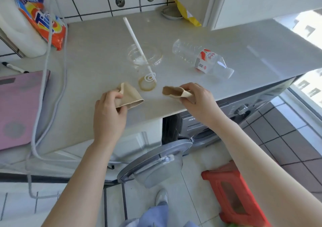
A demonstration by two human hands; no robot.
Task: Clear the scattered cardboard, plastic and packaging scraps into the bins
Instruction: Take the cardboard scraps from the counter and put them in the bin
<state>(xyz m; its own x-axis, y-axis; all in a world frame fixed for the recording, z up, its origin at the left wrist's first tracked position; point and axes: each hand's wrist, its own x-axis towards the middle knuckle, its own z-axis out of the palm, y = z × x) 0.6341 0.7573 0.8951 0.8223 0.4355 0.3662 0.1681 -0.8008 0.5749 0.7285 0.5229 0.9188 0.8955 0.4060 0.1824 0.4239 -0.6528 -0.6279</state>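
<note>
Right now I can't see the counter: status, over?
Left hand grips one brown cardboard piece; right hand grips another. Clear cup with straw and plastic bottle on counter. Nothing blocking.

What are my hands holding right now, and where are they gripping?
Left hand grips one brown cardboard piece at its near end; right hand pinches another cardboard piece at its right end.
</note>
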